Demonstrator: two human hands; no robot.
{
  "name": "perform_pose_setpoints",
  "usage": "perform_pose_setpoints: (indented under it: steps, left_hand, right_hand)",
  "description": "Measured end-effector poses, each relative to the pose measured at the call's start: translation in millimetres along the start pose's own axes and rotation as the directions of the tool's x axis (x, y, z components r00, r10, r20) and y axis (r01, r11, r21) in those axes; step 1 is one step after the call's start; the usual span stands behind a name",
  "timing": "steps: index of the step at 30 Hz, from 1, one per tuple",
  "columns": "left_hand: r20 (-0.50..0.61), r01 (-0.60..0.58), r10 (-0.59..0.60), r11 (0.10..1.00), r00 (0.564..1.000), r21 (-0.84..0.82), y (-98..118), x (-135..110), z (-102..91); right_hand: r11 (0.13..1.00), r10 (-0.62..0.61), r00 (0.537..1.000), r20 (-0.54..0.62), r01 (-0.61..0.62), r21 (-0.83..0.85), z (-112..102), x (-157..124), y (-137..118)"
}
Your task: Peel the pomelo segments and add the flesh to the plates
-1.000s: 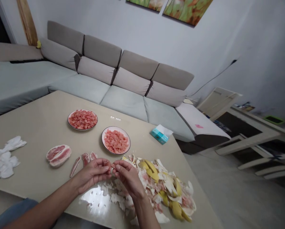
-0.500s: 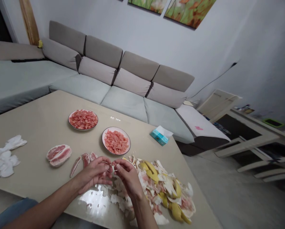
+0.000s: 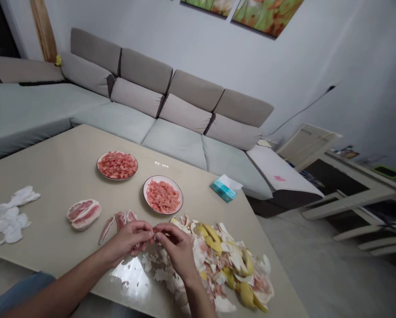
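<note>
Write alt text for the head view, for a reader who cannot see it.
At a beige table, the left hand and right hand pinch a small fruit piece at their fingertips, beside a pile of yellow and white peel. Beyond stand a near plate and a far plate of pink flesh. Whole segments lie left, and a grey sofa stands behind.

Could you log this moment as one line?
left hand: pinching pomelo piece | right hand: pinching same piece | beside: peel pile

Looks like a home living room: big grey sectional sofa [image 3: 171, 110] right behind the surface [image 3: 52, 168], paintings [image 3: 244, 11] above it (tissue pack [image 3: 225, 187] nearby too).
</note>
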State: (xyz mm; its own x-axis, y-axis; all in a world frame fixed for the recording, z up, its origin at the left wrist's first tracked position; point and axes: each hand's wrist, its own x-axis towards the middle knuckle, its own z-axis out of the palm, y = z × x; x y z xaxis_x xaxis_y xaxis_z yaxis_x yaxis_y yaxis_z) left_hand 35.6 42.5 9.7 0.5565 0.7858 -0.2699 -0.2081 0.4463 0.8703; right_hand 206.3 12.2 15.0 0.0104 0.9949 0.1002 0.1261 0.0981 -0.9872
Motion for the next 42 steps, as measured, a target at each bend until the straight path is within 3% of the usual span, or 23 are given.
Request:
perform_pose_setpoints:
  steps: [9,13,17,18,20,22,23,26,30,36,39,42]
  left_hand:
    - [-0.039,0.025,-0.026,0.999,0.999,-0.028,0,-1,1.9]
    - [-0.063,0.052,-0.052,0.999,0.997,-0.013,-1,2,1.2]
    - [-0.082,0.081,-0.087,0.994,0.993,-0.068,1,4,-1.5]
    - [-0.078,0.087,-0.094,0.993,0.993,-0.081,1,4,-2.5]
    - [-0.066,0.090,-0.097,0.991,0.993,-0.095,1,4,-4.6]
    - [-0.052,0.082,-0.087,0.992,0.995,-0.100,0,4,-6.2]
    - [-0.043,0.078,-0.083,0.992,0.996,-0.096,-1,4,-6.5]
    - [-0.016,0.072,-0.073,0.996,0.997,-0.045,-4,4,-5.6]
    - [0.047,0.054,-0.054,0.998,0.997,-0.011,-4,4,-2.6]
    - [0.097,0.122,-0.119,0.992,0.988,-0.025,-3,2,-1.3]
    - [0.077,0.138,-0.136,0.990,0.988,-0.026,-4,0,-1.5]
    - [-0.036,0.088,-0.085,0.994,0.996,0.071,0,4,-0.5]
  right_hand:
    - [0.905,0.206,0.975,-0.081,-0.159,0.395,16,2,20]
    - [0.987,0.082,0.977,-0.195,-0.052,0.152,2,33,23]
    - [0.999,-0.053,0.978,-0.200,0.050,-0.018,-18,67,7]
    - [0.995,-0.087,0.983,-0.161,0.077,-0.070,-20,69,2]
    - [0.976,-0.115,0.993,0.037,0.119,-0.180,-21,60,-8]
    - [0.968,-0.055,0.969,0.240,0.111,-0.226,-17,42,-14]
    - [0.963,-0.038,0.961,0.273,0.108,-0.245,-14,33,-17]
    - [0.944,-0.043,0.976,0.213,0.110,-0.312,-7,12,-19]
    - [0.932,-0.064,0.990,0.126,0.104,-0.347,-3,6,-17]
    - [0.991,0.057,0.990,0.132,-0.040,-0.130,-2,3,-3]
    - [0.995,0.077,0.993,0.089,-0.070,-0.075,-9,0,-2]
    - [0.986,0.042,0.998,0.050,-0.034,-0.163,-21,-5,-6]
